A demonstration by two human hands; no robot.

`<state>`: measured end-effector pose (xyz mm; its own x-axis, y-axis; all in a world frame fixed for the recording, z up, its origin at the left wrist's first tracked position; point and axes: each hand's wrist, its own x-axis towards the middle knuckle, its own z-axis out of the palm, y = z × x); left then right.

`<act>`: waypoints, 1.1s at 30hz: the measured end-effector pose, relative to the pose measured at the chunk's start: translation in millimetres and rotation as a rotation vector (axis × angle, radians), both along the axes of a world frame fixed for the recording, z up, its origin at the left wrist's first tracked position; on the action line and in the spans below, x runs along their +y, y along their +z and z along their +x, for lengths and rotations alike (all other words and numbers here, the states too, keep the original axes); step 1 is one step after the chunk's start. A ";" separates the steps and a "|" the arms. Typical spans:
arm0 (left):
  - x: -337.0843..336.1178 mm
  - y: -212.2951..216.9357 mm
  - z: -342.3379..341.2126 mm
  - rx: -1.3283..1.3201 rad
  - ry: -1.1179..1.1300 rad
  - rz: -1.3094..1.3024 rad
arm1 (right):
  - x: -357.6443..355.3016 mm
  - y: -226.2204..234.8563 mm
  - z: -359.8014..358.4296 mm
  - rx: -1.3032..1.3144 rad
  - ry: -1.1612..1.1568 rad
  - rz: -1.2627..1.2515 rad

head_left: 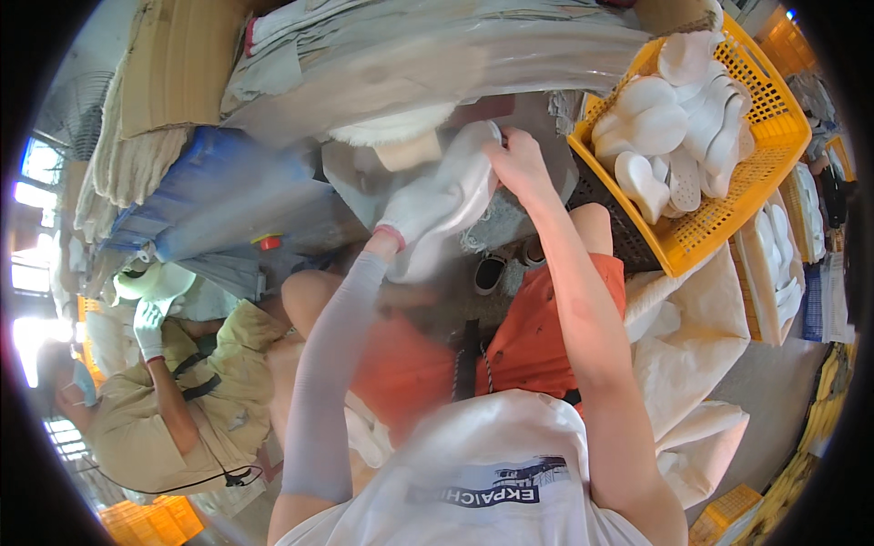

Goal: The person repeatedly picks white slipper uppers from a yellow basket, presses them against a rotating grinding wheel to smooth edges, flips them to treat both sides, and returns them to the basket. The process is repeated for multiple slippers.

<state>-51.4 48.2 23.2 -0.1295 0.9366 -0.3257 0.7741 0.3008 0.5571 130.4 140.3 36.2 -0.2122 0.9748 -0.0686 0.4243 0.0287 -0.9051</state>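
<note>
My left hand (423, 207) wears a white knitted glove with a pink cuff. It is closed on a long, white, smooth foam shoe piece (471, 173), whose exact shape is partly lost in haze and behind the glove. The far end of the piece is pinched by the bare fingers of my right hand (521, 166). Just beyond the glove is a white fringed, brush-like part (391, 126) with a beige block (408, 153) below it; I cannot tell whether the shoe piece touches them. Grey fluffy material (496, 226) hangs below my right hand.
A yellow plastic basket (678, 259) full of white foam shoe pieces (651, 127) stands at the right. Cardboard (182, 64) and a plastic-wrapped ledge (437, 68) cross the far side. At the left sits another person (182, 400), a gloved hand by a pale shoe piece (153, 282).
</note>
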 end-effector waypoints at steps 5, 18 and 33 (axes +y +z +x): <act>-20.4 -50.2 8.7 -0.825 0.168 0.126 | -38.4 -1.1 -10.8 0.175 0.018 -0.045; 0.5 -56.8 22.6 -0.397 -0.211 0.302 | -92.2 12.0 13.4 -0.043 0.058 0.137; -19.8 -44.4 32.1 0.235 -0.509 0.381 | -98.5 40.9 22.3 0.008 0.100 0.219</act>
